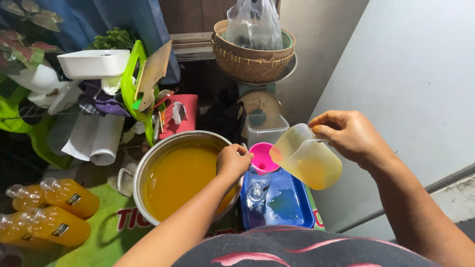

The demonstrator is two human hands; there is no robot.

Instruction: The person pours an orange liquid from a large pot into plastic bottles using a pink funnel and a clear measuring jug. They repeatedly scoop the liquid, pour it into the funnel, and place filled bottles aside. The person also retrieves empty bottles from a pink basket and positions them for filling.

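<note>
Right hand [349, 136]: right of centre, fingers clenched on the handle of a clear plastic jug [307, 157], tilted, spout just above the funnel.
Jug contents: orange liquid, pooled in the lower part.
Left hand [233, 160]: centre of the frame, fingers closed on the rim of a pink funnel [263, 157].
Funnel: seated in the neck of a clear bottle [257, 185], upright.
Bottle: standing in a blue tray [289, 205], lower centre.
Pot [148, 163]: left of the tray, touching it, holding orange liquid.
Filled bottles [49, 210]: lower left, lying on a green mat.
Basket [252, 62]: top centre, on a scale.
</note>
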